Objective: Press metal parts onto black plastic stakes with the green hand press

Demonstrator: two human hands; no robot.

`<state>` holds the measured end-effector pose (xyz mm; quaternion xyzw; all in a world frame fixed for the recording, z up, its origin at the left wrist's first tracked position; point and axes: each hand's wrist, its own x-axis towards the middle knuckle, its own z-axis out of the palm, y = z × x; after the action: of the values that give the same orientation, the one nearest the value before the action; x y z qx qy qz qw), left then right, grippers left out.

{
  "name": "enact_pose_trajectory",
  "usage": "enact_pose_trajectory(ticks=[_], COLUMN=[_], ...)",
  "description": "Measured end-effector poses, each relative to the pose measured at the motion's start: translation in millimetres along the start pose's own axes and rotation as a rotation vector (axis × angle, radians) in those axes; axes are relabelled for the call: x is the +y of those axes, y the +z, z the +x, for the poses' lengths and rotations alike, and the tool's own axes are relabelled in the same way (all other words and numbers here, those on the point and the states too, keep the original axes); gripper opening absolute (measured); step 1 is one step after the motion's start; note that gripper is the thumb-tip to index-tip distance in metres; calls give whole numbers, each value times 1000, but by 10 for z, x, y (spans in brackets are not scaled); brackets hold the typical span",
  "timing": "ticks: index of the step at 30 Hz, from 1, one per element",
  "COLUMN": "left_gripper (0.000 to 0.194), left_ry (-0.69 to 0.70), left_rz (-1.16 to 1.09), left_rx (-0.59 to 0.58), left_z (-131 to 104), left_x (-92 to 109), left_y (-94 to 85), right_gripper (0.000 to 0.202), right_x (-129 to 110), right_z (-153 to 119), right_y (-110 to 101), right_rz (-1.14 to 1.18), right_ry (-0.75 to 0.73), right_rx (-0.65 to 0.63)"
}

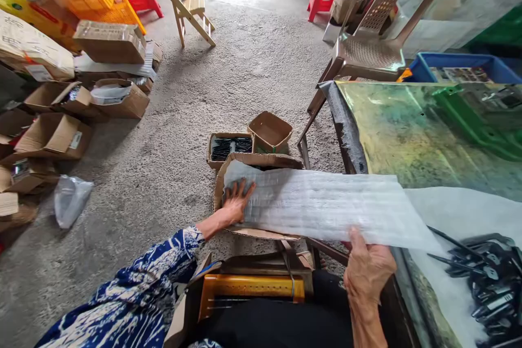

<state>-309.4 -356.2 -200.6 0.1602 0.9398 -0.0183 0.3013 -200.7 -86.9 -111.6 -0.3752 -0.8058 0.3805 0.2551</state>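
Note:
A long sheet of white packing foam [318, 201] stretches from an open cardboard box [219, 196] across to the edge of the table. My left hand [238, 202] lies on the foam's left end inside the box, fingers spread and pressing down. With thumb and fingers, my right hand [369, 261] pinches the sheet's near edge toward its right end. What the box holds beneath the foam is hidden. To the right, a pile of black metal parts [495, 293] rests on another white sheet [465, 206] on the table.
Beyond the box stand a small carton of black pieces [231, 147] and a brown carton [270, 129]. Several cardboard boxes [53, 133] line the left side. A plastic chair [371, 54] and a green-yellow table [391, 125] are at right; a wooden folding stool [190, 8] stands ahead.

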Motion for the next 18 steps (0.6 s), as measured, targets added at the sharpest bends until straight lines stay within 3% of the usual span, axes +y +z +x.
enact_pose_trajectory(ticks=[4, 9, 13, 18], left_gripper=[123, 96, 81, 63], left_ry=[22, -31, 54, 196], left_rz=[25, -93, -330, -669], left_rx=[17, 52, 102, 121], left_z=[-2, -57, -22, 165], left_x=[20, 154, 426, 764], left_y=[33, -139, -240, -142], right_gripper=[39, 28, 29, 45], right_x=[-258, -376, -315, -196], right_z=[-92, -205, -225, -260], right_y=[77, 238, 298, 389], right_rz=[-142, -116, -74, 12], right_ry=[-191, -400, -389, -217], right_rx=[-60, -158, -168, -188])
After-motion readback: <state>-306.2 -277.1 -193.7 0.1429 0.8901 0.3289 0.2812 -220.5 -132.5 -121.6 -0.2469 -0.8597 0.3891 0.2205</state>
